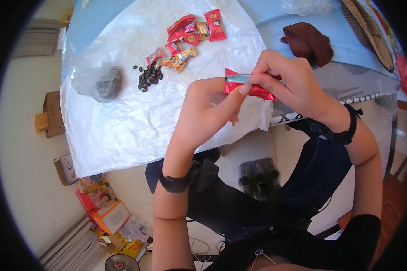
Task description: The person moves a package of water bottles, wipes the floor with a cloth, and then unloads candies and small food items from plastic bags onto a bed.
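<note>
A small red wrapped packet with a serrated end and a pale blue-green strip is held up over the table's front edge. My left hand grips it from below, thumb pressed on its face and the other fingers mostly hidden behind. From the other side, my right hand pinches its upper edge between thumb and forefinger. I cannot make out whether the wrapper is torn. Farther back on the white sheet lie several red and yellow wrapped sweets. Beside them is a small heap of dark, shiny beans or seeds.
A knotted clear plastic bag with dark contents sits at the sheet's left. At the right are a crumpled brown cloth and a woven item on the blue cover. Boxes and a small fan stand on the floor.
</note>
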{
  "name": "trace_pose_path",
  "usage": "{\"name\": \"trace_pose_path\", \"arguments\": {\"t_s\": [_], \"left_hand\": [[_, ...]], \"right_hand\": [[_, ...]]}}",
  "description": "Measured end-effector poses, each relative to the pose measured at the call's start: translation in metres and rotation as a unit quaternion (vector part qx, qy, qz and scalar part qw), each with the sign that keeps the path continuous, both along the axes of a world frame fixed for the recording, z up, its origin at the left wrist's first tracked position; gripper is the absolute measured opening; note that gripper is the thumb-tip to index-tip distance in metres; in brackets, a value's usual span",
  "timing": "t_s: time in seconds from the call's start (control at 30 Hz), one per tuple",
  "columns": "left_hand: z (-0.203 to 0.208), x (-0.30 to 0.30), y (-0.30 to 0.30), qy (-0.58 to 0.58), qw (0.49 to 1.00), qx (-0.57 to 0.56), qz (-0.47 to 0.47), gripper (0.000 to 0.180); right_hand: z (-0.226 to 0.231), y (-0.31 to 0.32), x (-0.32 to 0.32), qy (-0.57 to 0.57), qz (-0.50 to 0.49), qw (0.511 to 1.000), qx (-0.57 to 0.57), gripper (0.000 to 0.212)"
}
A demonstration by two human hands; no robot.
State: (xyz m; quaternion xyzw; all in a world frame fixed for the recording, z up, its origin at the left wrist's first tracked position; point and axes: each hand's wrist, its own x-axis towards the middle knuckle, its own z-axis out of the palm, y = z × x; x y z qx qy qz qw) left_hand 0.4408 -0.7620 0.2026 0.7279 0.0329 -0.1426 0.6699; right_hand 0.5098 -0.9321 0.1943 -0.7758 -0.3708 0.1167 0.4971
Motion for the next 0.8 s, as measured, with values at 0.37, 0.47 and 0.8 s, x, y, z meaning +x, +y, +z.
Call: {"name": "trace_pose_path", "arguments": {"t_s": [0.37, 0.47, 0.8], "left_hand": [[-0.003, 0.003, 0.014, 0.112, 0.984, -0.075, -0.115, 0.028], [-0.005, 0.004, 0.013, 0.116, 0.981, -0.116, -0.104, 0.032], [0.001, -0.001, 0.004, -0.004, 1.0, -0.001, 0.027, 0.041]], "right_hand": [[-0.005, 0.0, 0.002, -0.138, 0.059, 0.989, 0.004, 0.012], [-0.004, -0.001, 0.002, -0.145, 0.065, 0.987, -0.005, 0.011], [0.009, -0.001, -0.003, -0.231, 0.02, 0.972, -0.037, 0.007]]}}
